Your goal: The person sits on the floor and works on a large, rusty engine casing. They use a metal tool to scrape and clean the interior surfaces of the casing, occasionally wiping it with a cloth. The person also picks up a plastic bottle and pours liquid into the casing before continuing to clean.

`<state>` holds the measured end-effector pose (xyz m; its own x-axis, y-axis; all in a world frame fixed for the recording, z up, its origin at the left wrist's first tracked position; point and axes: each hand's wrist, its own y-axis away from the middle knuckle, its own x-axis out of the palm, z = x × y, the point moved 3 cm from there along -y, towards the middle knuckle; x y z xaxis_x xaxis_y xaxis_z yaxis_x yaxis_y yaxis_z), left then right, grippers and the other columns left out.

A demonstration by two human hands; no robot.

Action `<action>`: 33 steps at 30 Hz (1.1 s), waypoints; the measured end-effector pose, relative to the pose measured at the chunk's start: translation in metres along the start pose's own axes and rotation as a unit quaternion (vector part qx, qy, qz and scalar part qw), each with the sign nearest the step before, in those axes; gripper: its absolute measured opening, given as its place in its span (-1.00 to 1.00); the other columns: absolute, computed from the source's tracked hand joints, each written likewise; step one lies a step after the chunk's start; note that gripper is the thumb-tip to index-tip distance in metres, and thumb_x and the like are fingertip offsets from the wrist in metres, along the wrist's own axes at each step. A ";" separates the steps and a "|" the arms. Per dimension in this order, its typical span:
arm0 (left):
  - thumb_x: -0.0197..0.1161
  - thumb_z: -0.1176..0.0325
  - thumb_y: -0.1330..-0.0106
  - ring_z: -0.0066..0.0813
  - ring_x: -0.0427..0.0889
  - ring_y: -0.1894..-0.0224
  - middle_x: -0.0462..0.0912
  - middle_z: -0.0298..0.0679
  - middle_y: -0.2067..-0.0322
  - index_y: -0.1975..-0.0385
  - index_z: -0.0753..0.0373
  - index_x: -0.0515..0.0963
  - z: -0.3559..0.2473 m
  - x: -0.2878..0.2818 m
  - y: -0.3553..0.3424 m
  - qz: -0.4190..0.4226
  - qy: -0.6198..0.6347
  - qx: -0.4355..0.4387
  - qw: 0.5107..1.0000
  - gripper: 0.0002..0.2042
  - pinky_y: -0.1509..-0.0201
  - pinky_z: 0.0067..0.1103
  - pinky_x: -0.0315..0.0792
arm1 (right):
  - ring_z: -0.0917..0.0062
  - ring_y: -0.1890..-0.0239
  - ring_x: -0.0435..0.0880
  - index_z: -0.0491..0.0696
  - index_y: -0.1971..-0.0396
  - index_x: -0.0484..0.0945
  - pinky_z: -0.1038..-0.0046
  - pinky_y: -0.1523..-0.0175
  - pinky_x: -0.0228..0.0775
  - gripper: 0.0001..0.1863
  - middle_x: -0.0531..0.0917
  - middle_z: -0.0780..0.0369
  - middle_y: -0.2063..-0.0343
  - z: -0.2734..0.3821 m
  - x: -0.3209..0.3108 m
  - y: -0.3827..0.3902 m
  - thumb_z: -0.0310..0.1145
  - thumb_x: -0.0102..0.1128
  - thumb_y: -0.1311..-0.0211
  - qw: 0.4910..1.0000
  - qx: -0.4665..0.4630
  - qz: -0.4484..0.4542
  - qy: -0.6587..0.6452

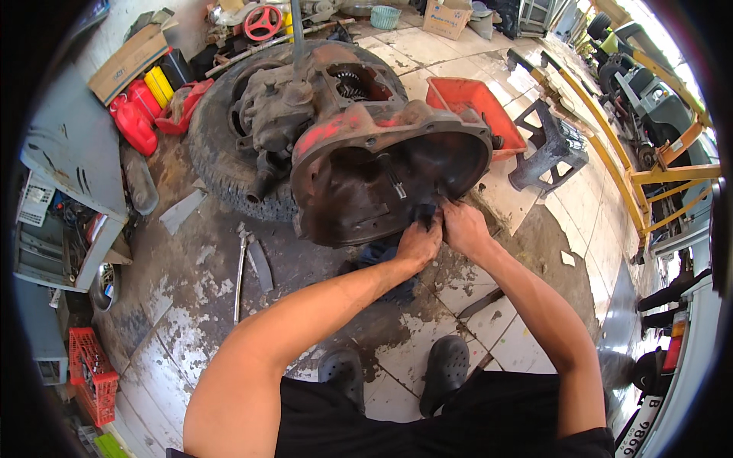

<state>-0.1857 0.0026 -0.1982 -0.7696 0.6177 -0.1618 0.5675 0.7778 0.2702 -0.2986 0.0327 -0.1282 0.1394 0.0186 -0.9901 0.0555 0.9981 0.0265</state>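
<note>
A greasy gearbox with a wide bell housing (458,130) lies on a large tyre (229,179), its open side toward me. Red paint remains on the housing's upper rim, and a shaft (398,187) stands inside. My left hand (421,243) is closed at the lower right rim, around what looks like a dark cloth (424,214). Right beside it, my right hand (466,229) has its fingers bent and pressed together against the same rim; what they grip is hidden. A dark blue rag (389,286) lies on the floor below, partly behind my left forearm.
Behind the housing are a red tray (500,126) and a dark plastic stool (553,145). A long metal bar (240,278) lies left on stained tiles. Red jerrycans (134,126), a grey cabinet (76,168) and a red crate (93,374) line the left; a yellow frame (611,164) stands right.
</note>
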 end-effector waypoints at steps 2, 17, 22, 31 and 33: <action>-0.16 -0.08 -0.50 -0.06 0.62 0.35 0.58 0.05 0.49 0.07 0.39 0.50 -0.004 0.005 -0.005 -0.001 -0.048 0.100 0.994 -0.45 0.25 -0.29 0.45 | 0.08 0.13 0.66 -0.07 -0.08 0.46 0.14 0.09 0.54 -0.54 0.65 0.01 0.12 -0.011 -0.007 -0.003 -0.40 0.17 -0.13 0.999 -0.019 0.010 0.027; 0.22 0.01 -0.29 -0.15 0.23 -0.39 0.40 -0.12 -0.22 -0.09 0.21 0.47 -0.049 -0.111 -0.009 -0.189 -0.442 0.363 0.799 -0.51 -0.31 -0.08 0.24 | 0.04 0.14 0.57 -0.21 -0.01 0.49 0.15 0.06 0.47 -0.59 0.57 -0.03 0.20 -0.018 -0.011 -0.029 -0.43 0.18 -0.14 0.951 -0.123 -0.267 -0.091; 0.19 -0.04 -0.31 -0.12 0.11 -0.47 0.35 -0.02 -0.28 -0.07 0.32 0.47 -0.047 -0.099 -0.023 -0.175 -0.424 0.361 0.812 -0.46 -0.45 -0.05 0.09 | 0.03 0.12 0.54 -0.21 0.00 0.51 0.14 0.00 0.46 -0.60 0.54 -0.02 0.20 -0.019 0.011 -0.038 -0.43 0.21 -0.14 0.949 -0.129 -0.284 -0.040; 0.23 -0.12 -0.27 -0.05 -0.05 -0.51 0.24 0.09 -0.32 -0.08 0.41 0.45 -0.041 -0.109 -0.028 -0.101 -0.408 0.335 0.843 -0.34 -0.50 -0.23 0.08 | 0.06 0.05 0.54 -0.20 0.04 0.53 0.16 -0.03 0.48 -0.65 0.54 -0.02 0.16 -0.013 -0.002 -0.045 -0.44 0.19 -0.16 0.962 -0.150 -0.227 -0.007; 0.22 -0.13 -0.27 -0.04 -0.08 -0.52 0.22 0.08 -0.34 -0.10 0.43 0.44 -0.043 -0.109 -0.031 -0.092 -0.412 0.318 0.849 -0.32 -0.51 -0.22 0.07 | 0.04 0.08 0.56 -0.20 0.05 0.55 0.12 -0.03 0.46 -0.65 0.56 -0.04 0.20 -0.009 -0.007 -0.056 -0.45 0.20 -0.13 0.961 -0.170 -0.213 0.032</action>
<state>-0.1317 -0.0935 -0.1484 -0.5448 0.1475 -0.8255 0.7054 0.6128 -0.3561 -0.3113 -0.0227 -0.1237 0.1144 -0.4040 -0.9076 -0.2347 0.8767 -0.4198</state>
